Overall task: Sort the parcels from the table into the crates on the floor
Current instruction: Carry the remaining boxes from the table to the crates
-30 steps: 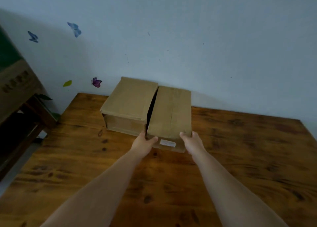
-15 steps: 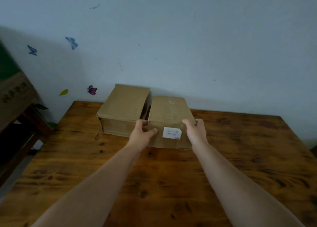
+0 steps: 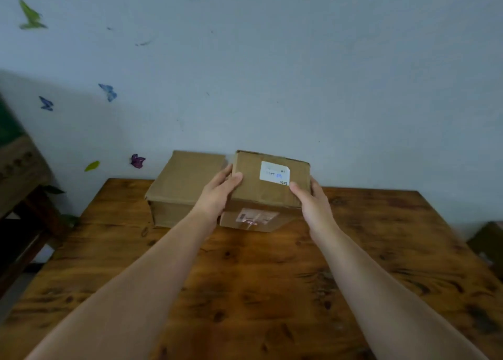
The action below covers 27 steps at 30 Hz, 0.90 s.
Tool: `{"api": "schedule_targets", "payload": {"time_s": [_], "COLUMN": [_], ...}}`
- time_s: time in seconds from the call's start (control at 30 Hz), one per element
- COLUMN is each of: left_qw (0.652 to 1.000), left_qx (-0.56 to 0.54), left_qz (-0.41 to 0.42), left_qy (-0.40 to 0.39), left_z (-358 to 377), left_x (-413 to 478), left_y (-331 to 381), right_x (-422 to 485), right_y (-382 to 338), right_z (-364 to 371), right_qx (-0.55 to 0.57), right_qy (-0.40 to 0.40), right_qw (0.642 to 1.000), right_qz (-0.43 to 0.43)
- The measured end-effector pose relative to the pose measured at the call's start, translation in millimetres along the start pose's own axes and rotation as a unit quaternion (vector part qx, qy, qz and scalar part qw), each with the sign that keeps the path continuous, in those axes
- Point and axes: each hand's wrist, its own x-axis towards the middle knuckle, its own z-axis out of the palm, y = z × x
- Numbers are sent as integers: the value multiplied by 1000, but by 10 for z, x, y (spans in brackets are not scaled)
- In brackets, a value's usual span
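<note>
Near the far edge of the wooden table (image 3: 245,291), both hands clamp one cardboard parcel (image 3: 258,193) between them: the left hand (image 3: 217,193) curls round its left side, the right hand (image 3: 313,204) round its right, thumbs on the tilted face that bears a white label (image 3: 274,172). Just left of it, a second parcel (image 3: 182,185) lies flat on the table, close to the wall (image 3: 299,73)

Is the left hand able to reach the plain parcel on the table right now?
Probably yes, for reach: the plain parcel lies right beside the left hand, nothing between them. But that hand grips the labelled parcel together with the right hand, so it would have to let go first.
</note>
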Motion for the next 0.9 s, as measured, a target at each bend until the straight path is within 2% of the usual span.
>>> {"api": "schedule_targets", "payload": {"time_s": [0.1,0.17,0.43,0.6,0.8,0.9], "left_qw": [994,989,982,993,997,997], "left_qx": [81,113,163,105,-5,-2], "left_qz": [24,31,27,12,-70,-81], "left_qy": [-73,-90,-97,-62,-9,-8], "left_z": [-11,-18,-86,-167,-188,-173], "left_x": [-32,-40,-45,-49,-46,-77], "left_y": [-7,-13,-8,84,75,73], "right_x": [-13,14,77,-21,-70,-47], "right_y": [-103,-215,-512,-417,-197,-122], "right_z": [-78,-147,-268,-251,-276,-301], "right_qx": [-7,-18,-105,-41,-23,-20], "right_qy": [45,48,-40,-121,-258,-260], "right_qw": [999,999,992,988,966,965], "right_qz": [1,8,58,91,-11,-24]}}
